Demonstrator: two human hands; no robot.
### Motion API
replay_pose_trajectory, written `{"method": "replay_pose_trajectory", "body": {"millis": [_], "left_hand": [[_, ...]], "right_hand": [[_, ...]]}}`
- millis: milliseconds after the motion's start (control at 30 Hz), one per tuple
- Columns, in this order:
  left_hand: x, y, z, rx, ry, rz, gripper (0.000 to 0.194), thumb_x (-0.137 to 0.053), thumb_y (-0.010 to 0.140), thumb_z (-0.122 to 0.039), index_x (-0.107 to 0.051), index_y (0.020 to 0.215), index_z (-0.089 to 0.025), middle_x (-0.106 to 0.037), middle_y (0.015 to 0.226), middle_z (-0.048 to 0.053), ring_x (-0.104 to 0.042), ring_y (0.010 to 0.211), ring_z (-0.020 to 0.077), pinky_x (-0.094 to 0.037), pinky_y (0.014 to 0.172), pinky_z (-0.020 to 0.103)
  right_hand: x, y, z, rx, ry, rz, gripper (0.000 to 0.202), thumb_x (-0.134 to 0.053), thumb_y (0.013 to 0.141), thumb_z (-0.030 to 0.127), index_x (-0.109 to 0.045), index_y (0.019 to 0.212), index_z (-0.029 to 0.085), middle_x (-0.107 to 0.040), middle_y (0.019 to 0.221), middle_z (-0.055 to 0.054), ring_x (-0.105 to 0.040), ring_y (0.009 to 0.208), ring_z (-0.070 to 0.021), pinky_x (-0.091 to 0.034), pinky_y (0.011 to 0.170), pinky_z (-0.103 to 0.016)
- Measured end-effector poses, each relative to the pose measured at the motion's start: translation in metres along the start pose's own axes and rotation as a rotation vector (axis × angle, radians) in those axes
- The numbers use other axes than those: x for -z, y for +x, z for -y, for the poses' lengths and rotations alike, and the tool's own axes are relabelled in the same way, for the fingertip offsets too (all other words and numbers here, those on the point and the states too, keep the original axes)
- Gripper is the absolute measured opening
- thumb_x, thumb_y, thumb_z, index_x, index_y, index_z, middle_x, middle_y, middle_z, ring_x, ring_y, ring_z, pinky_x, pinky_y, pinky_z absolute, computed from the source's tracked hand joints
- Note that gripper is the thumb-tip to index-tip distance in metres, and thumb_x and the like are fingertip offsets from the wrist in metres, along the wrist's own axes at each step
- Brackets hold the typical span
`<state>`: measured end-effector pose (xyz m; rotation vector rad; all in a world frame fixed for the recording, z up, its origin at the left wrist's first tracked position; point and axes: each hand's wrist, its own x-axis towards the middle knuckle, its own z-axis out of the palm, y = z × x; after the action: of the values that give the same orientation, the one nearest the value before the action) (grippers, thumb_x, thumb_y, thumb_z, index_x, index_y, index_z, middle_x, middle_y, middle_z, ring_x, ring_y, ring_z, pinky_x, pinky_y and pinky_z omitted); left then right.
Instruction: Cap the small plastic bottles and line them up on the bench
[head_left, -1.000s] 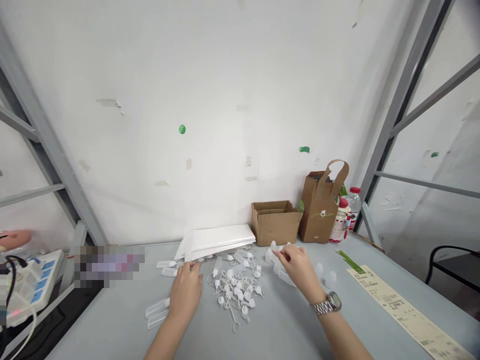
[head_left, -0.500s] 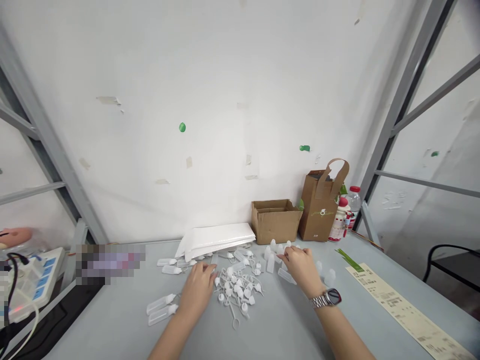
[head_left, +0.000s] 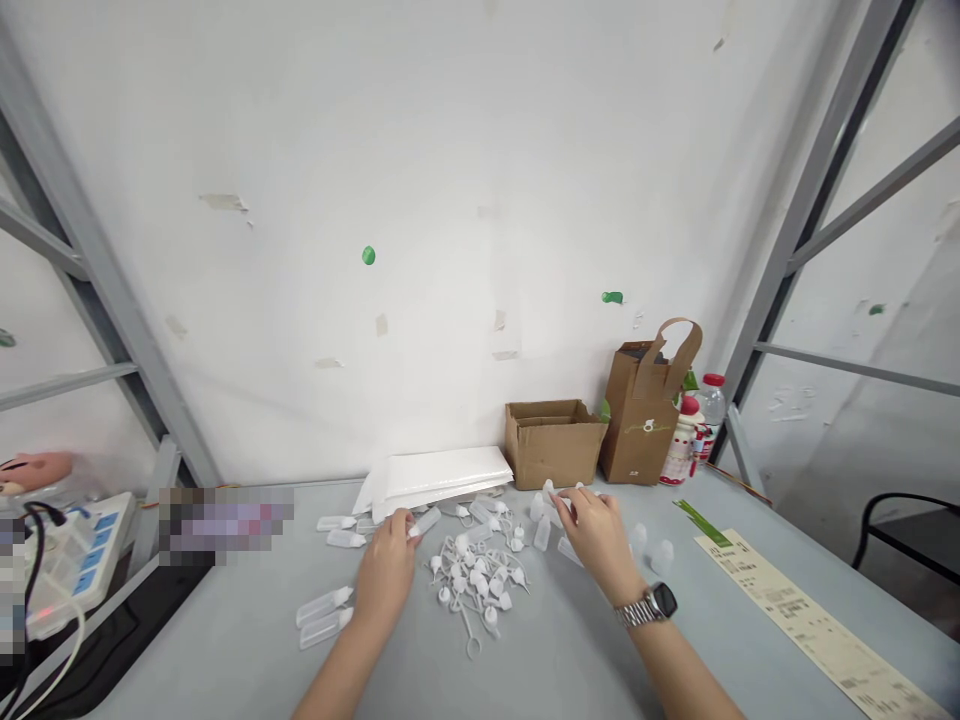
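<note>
A small translucent plastic squeeze bottle [head_left: 427,521] lies tilted in the closed fingers of my left hand [head_left: 387,566]. My right hand [head_left: 598,531] reaches into a cluster of similar uncapped bottles [head_left: 542,533], its thumb and forefinger closed at the top of a bottle [head_left: 549,488]; the other fingers partly hide what is behind. Between the hands lies a pile of white nozzle caps with looped straps [head_left: 476,575]. Two capped bottles [head_left: 324,628] rest side by side left of my left forearm, and several more capped ones [head_left: 345,538] lie farther back.
White padded envelopes [head_left: 442,477] and an open cardboard box [head_left: 556,450] stand by the wall. Beside them are a brown paper bag [head_left: 636,430] and drink bottles [head_left: 681,448]. A long printed paper strip [head_left: 795,610] runs along the right; a power strip [head_left: 94,560] sits left.
My left hand has drawn slightly left and turned its bottle to a flatter slant. My right hand has moved a little left and back, its fingertips now at a bottle top.
</note>
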<state>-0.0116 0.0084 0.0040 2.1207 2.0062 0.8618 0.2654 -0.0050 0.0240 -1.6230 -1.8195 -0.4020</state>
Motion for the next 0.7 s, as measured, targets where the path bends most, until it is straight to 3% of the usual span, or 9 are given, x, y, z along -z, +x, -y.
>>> {"method": "replay_pose_trajectory", "body": {"millis": [133,300,433,567,700], "left_hand": [[0.006,-0.003,-0.011,0.017,-0.433,-0.001,0.018,-0.050,0.074,-0.025,-0.054,0.091,-0.020,-0.063,0.087,0.004,-0.060,0.079,0.0177,-0.048,0.072,0.031],[0.008,-0.016,-0.034,-0.105,-0.673,0.140,0.014,-0.059,0.066,-0.027,-0.062,0.079,-0.022,-0.066,0.082,0.002,-0.061,0.073,0.0168,-0.049,0.069,0.029],[0.006,-0.021,-0.039,-0.144,-0.670,0.197,0.015,-0.061,0.066,-0.026,-0.064,0.080,-0.022,-0.066,0.079,0.001,-0.060,0.071,0.0160,-0.048,0.066,0.027],[0.007,-0.020,-0.036,-0.159,-0.567,0.176,0.014,-0.064,0.066,-0.032,-0.064,0.074,-0.021,-0.064,0.075,0.001,-0.058,0.072,0.0172,-0.045,0.063,0.026],[0.012,-0.020,-0.036,-0.236,-0.518,0.196,0.023,-0.054,0.075,-0.037,-0.063,0.062,-0.021,-0.060,0.067,0.002,-0.056,0.070,0.0176,-0.043,0.066,0.027]], "right_hand": [[0.001,-0.004,0.021,-0.080,0.397,0.075,0.037,-0.034,0.089,0.042,-0.062,0.091,0.018,-0.065,0.076,-0.006,-0.055,0.065,-0.0168,-0.036,0.071,-0.033],[-0.005,-0.018,0.057,-0.163,0.927,0.372,0.039,-0.044,0.084,0.042,-0.052,0.116,0.022,-0.063,0.081,-0.002,-0.058,0.065,-0.0150,-0.046,0.065,-0.029],[-0.012,-0.026,0.073,-0.259,1.110,0.481,0.031,-0.052,0.079,0.043,-0.060,0.097,0.019,-0.061,0.070,0.001,-0.058,0.055,-0.0128,-0.046,0.060,-0.027],[-0.015,-0.023,0.074,-0.380,1.233,0.484,0.037,-0.053,0.073,0.053,-0.058,0.078,0.017,-0.053,0.056,0.004,-0.051,0.047,-0.0112,-0.043,0.050,-0.024],[-0.012,-0.019,0.072,-0.390,1.260,0.490,0.042,-0.052,0.071,0.059,-0.054,0.070,0.017,-0.049,0.051,0.005,-0.046,0.044,-0.0099,-0.039,0.046,-0.023]]}}
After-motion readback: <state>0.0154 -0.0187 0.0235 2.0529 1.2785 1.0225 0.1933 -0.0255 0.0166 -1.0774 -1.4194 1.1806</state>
